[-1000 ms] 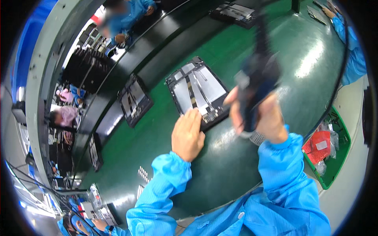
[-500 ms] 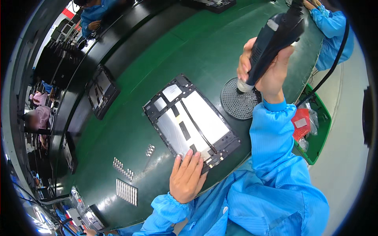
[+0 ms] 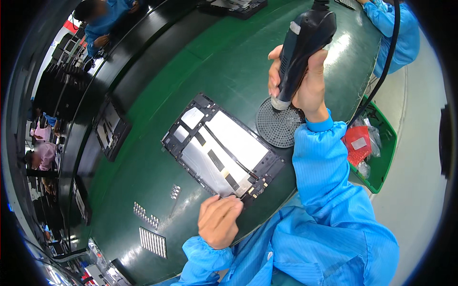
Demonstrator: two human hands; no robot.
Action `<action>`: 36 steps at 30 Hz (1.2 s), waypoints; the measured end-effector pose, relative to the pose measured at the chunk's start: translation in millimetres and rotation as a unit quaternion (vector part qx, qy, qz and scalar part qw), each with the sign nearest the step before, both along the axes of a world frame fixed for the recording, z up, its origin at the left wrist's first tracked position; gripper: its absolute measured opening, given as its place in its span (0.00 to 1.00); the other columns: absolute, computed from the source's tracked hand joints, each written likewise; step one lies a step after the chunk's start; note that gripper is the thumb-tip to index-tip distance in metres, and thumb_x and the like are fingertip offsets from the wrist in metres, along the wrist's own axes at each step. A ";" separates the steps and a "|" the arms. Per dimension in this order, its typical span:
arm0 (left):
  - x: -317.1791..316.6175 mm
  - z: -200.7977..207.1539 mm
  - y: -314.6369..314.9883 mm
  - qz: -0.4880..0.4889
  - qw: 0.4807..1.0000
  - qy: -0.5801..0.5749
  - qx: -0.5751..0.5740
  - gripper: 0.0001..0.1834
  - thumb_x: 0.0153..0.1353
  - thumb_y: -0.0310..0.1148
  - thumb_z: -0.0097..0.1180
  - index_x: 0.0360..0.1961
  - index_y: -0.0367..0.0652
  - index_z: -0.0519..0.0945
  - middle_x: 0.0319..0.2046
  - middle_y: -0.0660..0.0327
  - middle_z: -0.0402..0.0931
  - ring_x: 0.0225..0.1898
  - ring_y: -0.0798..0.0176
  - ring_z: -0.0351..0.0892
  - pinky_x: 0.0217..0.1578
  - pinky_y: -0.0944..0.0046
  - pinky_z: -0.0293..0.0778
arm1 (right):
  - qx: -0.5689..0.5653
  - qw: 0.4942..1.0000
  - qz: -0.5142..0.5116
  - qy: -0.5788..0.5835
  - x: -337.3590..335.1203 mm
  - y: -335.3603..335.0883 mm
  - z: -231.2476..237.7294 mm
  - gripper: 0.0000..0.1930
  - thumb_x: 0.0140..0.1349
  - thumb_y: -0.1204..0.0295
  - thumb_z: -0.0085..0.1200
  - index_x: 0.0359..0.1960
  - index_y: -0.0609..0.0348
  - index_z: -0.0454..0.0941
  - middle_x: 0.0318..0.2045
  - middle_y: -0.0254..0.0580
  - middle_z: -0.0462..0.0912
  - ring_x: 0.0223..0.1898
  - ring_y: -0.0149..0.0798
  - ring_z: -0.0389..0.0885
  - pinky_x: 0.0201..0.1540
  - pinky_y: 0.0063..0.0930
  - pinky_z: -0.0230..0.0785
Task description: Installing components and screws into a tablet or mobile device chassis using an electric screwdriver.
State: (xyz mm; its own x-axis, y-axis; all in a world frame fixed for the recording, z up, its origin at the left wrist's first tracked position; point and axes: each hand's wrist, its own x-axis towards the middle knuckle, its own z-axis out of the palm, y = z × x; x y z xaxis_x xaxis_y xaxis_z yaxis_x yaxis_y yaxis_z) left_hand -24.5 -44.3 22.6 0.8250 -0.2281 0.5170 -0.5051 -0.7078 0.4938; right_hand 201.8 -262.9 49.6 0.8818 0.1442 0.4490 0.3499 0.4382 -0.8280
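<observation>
An opened tablet [image 3: 238, 141] lies aslant on the green tabletop, its silvery inside, dark strips and small circuit board facing up. At its near edge, my left hand [image 3: 219, 220] has its fingers curled in and closed against the frame; the fingertips are partly hidden. My right hand [image 3: 311, 91] is wrapped round a black electric screwdriver [image 3: 301, 50], raised at the right with its pale nose pointing down. Below that nose is a round grey plate full of small holes [image 3: 274, 125]. The screwdriver's tip is hard to make out against this plate.
Small parts in rows [image 3: 146, 215] and a striped rectangular strip sheet [image 3: 153, 242] lie left of the tablet. A green bin [image 3: 384, 162] with plastic bags stands at the right. Other tablets [image 3: 110, 129] rest along the far dark track. Co-workers in blue sit at top left and right.
My left hand's fingers have gone from lying flat on the tablet to curled at its edge. My right hand and the screwdriver appear further left, but the whole view has shifted too.
</observation>
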 end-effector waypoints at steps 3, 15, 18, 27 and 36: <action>6.0 5.9 1.2 0.072 0.996 0.023 -0.047 0.10 0.48 0.18 0.61 0.33 0.38 0.81 0.32 0.55 0.82 0.36 0.56 0.83 0.42 0.55 0.74 | 0.006 1.000 0.006 0.010 1.2 2.3 -3.7 0.45 0.56 0.29 0.31 0.41 0.68 0.73 0.18 0.41 0.76 0.17 0.29 0.76 0.20 0.20 0.69; 2.7 8.9 26.3 0.188 0.979 0.013 -0.076 0.08 0.50 0.16 0.60 0.32 0.35 0.81 0.34 0.50 0.80 0.37 0.53 0.80 0.40 0.63 0.74 | -0.014 1.000 0.006 0.002 1.2 2.9 -5.0 0.43 0.58 0.31 0.33 0.38 0.68 0.74 0.18 0.41 0.76 0.17 0.29 0.75 0.19 0.19 0.68; -3.0 9.4 34.5 0.247 0.965 0.023 -0.081 0.09 0.47 0.16 0.63 0.31 0.36 0.82 0.28 0.54 0.79 0.29 0.59 0.78 0.32 0.65 0.73 | -0.005 1.000 0.024 0.005 1.1 13.0 -6.9 0.42 0.58 0.32 0.34 0.39 0.69 0.74 0.18 0.41 0.76 0.17 0.30 0.75 0.20 0.20 0.68; 21.6 -7.0 60.6 0.250 0.840 0.227 -0.424 0.07 0.55 0.22 0.61 0.35 0.29 0.80 0.28 0.58 0.80 0.29 0.68 0.80 0.32 0.73 0.75 | 0.009 0.995 0.076 -0.066 -23.1 18.6 26.6 0.49 0.55 0.27 0.24 0.49 0.67 0.67 0.20 0.39 0.72 0.18 0.32 0.72 0.23 0.28 0.67; 59.4 -23.2 72.1 0.234 0.888 0.163 -0.361 0.06 0.55 0.26 0.63 0.31 0.32 0.82 0.26 0.63 0.80 0.27 0.75 0.74 0.30 0.75 0.70 | 0.025 0.979 0.197 -0.051 -63.1 99.1 40.3 0.50 0.52 0.25 0.24 0.45 0.68 0.67 0.18 0.43 0.73 0.14 0.34 0.72 0.19 0.26 0.68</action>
